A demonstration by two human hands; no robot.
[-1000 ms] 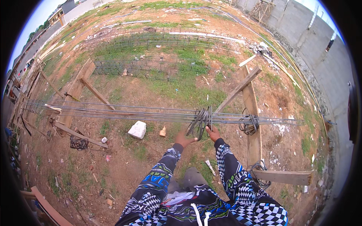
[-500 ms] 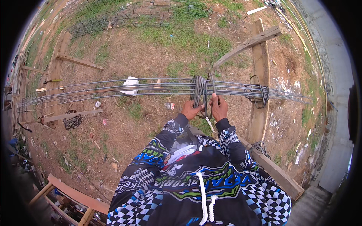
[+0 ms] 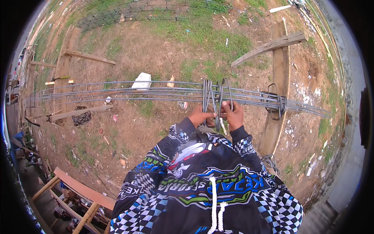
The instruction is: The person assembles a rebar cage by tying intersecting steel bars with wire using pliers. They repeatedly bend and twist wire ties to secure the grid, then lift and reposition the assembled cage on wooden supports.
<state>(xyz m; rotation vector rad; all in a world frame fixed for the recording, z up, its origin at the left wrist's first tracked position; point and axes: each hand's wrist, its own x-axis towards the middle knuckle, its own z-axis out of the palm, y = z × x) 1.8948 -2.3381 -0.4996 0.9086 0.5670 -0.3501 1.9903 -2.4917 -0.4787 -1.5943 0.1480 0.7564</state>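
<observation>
Several long steel reinforcing bars [image 3: 167, 93] run left to right in front of me. A cluster of bent steel stirrups [image 3: 206, 92] hangs around them, just above my left hand [image 3: 200, 116]. That hand is closed on the lower ends of this cluster. My right hand [image 3: 233, 116] pinches a couple of separate stirrups [image 3: 221, 93] just to the right, also looped around the bars. A small gap shows between the two groups. Farther right, another bunch of stirrups [image 3: 276, 103] encircles the bars over a wooden plank. The fingertips partly hide the stirrups' lower ends.
Wooden supports stand under the bars: a right plank [image 3: 278, 66] with a slanting beam [image 3: 269, 48], and a left plank [image 3: 67, 58]. A white block [image 3: 142, 81] lies beyond the bars. A coil of dark wire [image 3: 82, 116] hangs at left. Wire cages [image 3: 144, 13] lie far off.
The stirrups at my right hand have spread away from the left cluster, with more of them now on the right side. The whole view has shifted slightly, so the scene sits farther right.
</observation>
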